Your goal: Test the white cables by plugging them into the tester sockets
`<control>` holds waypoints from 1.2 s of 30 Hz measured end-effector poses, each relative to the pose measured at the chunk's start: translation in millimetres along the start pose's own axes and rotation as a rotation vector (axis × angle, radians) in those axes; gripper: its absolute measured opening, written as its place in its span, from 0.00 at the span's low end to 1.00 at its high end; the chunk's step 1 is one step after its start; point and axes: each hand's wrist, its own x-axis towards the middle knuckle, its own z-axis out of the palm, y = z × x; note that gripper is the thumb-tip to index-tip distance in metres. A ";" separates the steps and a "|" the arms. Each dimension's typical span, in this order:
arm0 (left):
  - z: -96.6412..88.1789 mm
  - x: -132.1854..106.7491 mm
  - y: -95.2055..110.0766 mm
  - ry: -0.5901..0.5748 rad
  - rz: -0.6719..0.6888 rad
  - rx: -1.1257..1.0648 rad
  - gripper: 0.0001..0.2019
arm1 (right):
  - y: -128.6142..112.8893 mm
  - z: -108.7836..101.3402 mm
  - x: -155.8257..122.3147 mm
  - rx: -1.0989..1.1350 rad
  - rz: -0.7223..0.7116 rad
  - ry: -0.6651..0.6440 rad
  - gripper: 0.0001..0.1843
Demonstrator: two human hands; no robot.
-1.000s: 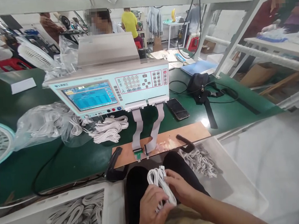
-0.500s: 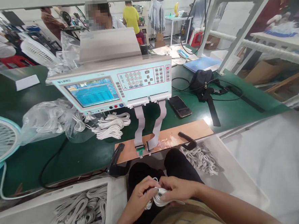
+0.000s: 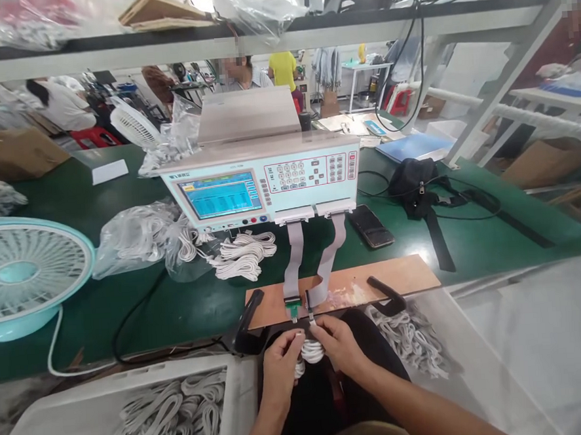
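A coiled white cable (image 3: 312,351) hangs between my two hands, just in front of the copper-coloured board's edge. My left hand (image 3: 281,361) pinches one end of the cable, a little below the small green circuit board (image 3: 293,306). At the black-tipped end of the right ribbon cable (image 3: 328,261), my right hand (image 3: 338,343) pinches the other cable end against or close to the small metal connector there; whether it is plugged in I cannot tell. Both ribbon cables run up to a tester (image 3: 312,177) with a lit screen.
Black clamps (image 3: 388,295) grip the copper-coloured board (image 3: 357,295). Bins of bundled cables stand left (image 3: 247,404) and right (image 3: 475,344). On the green table (image 3: 217,314) are a fan (image 3: 28,273), bagged cables (image 3: 134,243), a phone (image 3: 371,227) and a black bag (image 3: 413,187). Other people sit beyond.
My hands have moved up from my lap to the board's edge with the cable. They have drawn its two ends toward the connectors. The view has tilted up and turned left.
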 end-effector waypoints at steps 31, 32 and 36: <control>1.6 10.0 -6.4 -0.022 0.080 -0.075 0.18 | -29.8 8.4 4.7 0.452 0.373 0.003 0.24; 2.1 10.2 -6.9 -0.024 0.081 -0.081 0.18 | -29.7 8.4 4.7 0.452 0.372 0.003 0.25; 2.4 11.5 -7.3 -0.029 0.093 -0.089 0.18 | -27.5 8.5 5.2 0.460 0.357 0.001 0.24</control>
